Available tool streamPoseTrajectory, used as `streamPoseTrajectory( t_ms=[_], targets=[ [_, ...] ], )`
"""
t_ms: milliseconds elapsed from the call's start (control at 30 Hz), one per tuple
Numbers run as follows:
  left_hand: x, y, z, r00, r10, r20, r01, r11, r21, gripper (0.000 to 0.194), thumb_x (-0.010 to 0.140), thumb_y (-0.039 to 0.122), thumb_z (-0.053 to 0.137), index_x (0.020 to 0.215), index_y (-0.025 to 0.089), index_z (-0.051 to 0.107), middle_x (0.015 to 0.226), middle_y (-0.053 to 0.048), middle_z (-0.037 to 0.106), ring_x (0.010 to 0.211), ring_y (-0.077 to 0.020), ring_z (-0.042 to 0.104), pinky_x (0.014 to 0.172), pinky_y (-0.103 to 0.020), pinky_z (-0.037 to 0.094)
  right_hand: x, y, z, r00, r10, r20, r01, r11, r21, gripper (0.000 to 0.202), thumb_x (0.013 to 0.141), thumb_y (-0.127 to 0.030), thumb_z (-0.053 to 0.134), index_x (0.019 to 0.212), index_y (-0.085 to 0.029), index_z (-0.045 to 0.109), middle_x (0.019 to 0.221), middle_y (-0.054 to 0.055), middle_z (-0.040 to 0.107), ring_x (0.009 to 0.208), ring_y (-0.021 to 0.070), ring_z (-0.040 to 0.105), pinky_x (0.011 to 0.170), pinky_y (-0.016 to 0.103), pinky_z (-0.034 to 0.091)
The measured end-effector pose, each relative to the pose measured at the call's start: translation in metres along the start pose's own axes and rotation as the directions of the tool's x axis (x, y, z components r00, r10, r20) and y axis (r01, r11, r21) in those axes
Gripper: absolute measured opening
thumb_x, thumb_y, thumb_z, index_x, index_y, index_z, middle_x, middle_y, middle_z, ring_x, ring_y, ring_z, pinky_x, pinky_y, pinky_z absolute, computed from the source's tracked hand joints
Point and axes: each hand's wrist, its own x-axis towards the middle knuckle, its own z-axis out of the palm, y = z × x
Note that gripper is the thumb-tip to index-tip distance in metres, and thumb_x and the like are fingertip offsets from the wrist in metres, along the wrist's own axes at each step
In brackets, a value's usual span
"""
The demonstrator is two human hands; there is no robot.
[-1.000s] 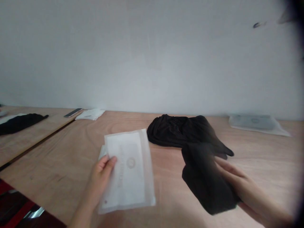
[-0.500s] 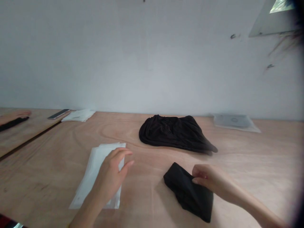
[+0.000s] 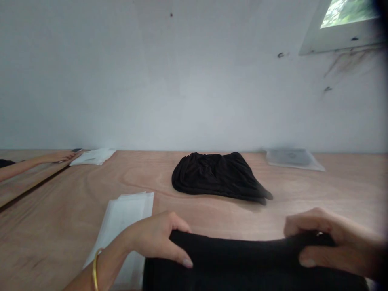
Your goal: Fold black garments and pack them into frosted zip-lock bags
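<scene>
A piece of black cloth is stretched between both my hands at the bottom of the head view, its lower part cut off by the frame. My left hand, with a gold bangle on the wrist, grips its upper left edge between thumb and fingers. On the right end, my right hand pinches the same edge, slightly blurred. Beneath my left forearm lies a stack of white plastic bags, partly covered by the arm and the cloth. Beyond the cloth rests a heap of folded black cloth.
A flat clear bag with something grey inside lies near the wall at right. At far left, another person's hand reaches toward a dark flat object beside white sheets. A gap runs between the table boards.
My left hand has come off the white bags and taken hold of the black cloth. The cloth, earlier bunched in my right hand, is now spread wide. The other person's arm reaches further in.
</scene>
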Motion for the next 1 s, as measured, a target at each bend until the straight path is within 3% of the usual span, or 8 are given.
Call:
streamPoseTrajectory(
  t_ms=[133,267,333,400,500,700,867,1000],
  targets=[
    [0.012,-0.009,-0.054,0.923,0.137,-0.359,-0.11,0.989,0.095,0.02,0.075,0.037,0.07,0.078,0.017,0.075,0.073,0.001,0.071,0.065,-0.0159,0.063,0.057,-0.022,0.046,0.032,0.025,-0.055,0.988,0.097,-0.124,-0.092,0.995,0.045,0.035,0.066,-0.06,0.069,0.068,-0.026,0.068,0.065,0.001,0.065,0.064,0.0216,0.06,0.057,0.033,0.047],
    [0.053,0.013,-0.123,0.592,0.356,-0.723,-0.189,0.934,0.304,0.027,0.074,0.043,0.069,0.076,0.015,0.069,0.072,0.0,0.067,0.07,-0.017,0.061,0.064,-0.025,0.047,0.085,0.012,-0.105,0.765,-0.066,-0.641,0.008,0.996,-0.092,0.024,0.068,-0.054,0.068,0.081,-0.033,0.068,0.075,-0.001,0.068,0.072,0.0225,0.061,0.073,0.039,0.049],
    [0.073,0.023,-0.15,0.475,0.393,-0.787,-0.187,0.919,0.346,0.029,0.074,0.043,0.067,0.083,0.015,0.065,0.078,0.0,0.066,0.076,-0.017,0.06,0.071,-0.026,0.047,0.106,0.004,-0.119,0.642,-0.133,-0.755,0.059,0.991,-0.124,0.023,0.074,-0.051,0.064,0.089,-0.034,0.066,0.081,-0.002,0.067,0.077,0.0209,0.061,0.079,0.039,0.049],
    [0.089,0.022,-0.162,0.415,0.409,-0.813,-0.163,0.912,0.376,0.03,0.074,0.042,0.066,0.088,0.015,0.063,0.084,-0.002,0.067,0.08,-0.0177,0.061,0.075,-0.028,0.047,0.116,0.005,-0.121,0.62,-0.162,-0.768,0.088,0.987,-0.137,0.025,0.074,-0.05,0.065,0.093,-0.032,0.066,0.088,-0.001,0.068,0.085,0.0214,0.063,0.084,0.039,0.05],
    [0.103,-0.006,-0.152,0.473,0.398,-0.786,-0.091,0.91,0.406,0.023,0.075,0.037,0.064,0.084,0.016,0.064,0.085,-0.003,0.069,0.084,-0.0194,0.063,0.082,-0.031,0.047,0.111,0.03,-0.101,0.704,-0.168,-0.69,0.093,0.985,-0.145,0.019,0.077,-0.048,0.063,0.09,-0.036,0.066,0.093,-0.001,0.071,0.091,0.0236,0.064,0.084,0.04,0.05],
    [0.107,-0.079,-0.086,0.757,0.281,-0.59,0.079,0.856,0.51,0.033,0.064,0.025,0.077,0.096,0.022,0.072,0.116,-0.009,0.068,0.111,-0.0307,0.058,0.099,-0.049,0.039,0.096,0.134,-0.049,0.963,0.039,-0.268,-0.1,0.971,-0.218,0.025,0.075,-0.044,0.066,0.09,-0.026,0.073,0.095,0.002,0.075,0.084,0.0256,0.07,0.074,0.034,0.056],
    [0.133,-0.078,-0.046,0.898,0.241,-0.367,0.161,0.597,0.786,0.075,0.077,0.041,0.07,0.143,0.04,0.033,0.156,-0.003,0.024,0.144,-0.0366,0.01,0.107,-0.07,0.008,0.128,0.212,-0.078,0.827,0.26,-0.499,-0.481,0.787,-0.387,0.043,0.09,-0.032,0.049,0.129,-0.014,0.054,0.138,0.018,0.051,0.124,0.0355,0.049,0.099,0.05,0.04],
    [0.157,-0.076,-0.032,0.938,0.222,-0.267,0.086,0.597,0.797,0.071,0.087,0.057,0.051,0.147,0.043,0.016,0.158,-0.001,0.017,0.144,-0.0369,0.009,0.105,-0.074,0.006,0.146,0.238,-0.099,0.714,0.362,-0.6,-0.668,0.609,-0.427,0.045,0.092,-0.039,0.053,0.132,-0.018,0.047,0.135,0.013,0.05,0.119,0.0292,0.051,0.097,0.054,0.042]
  ],
)
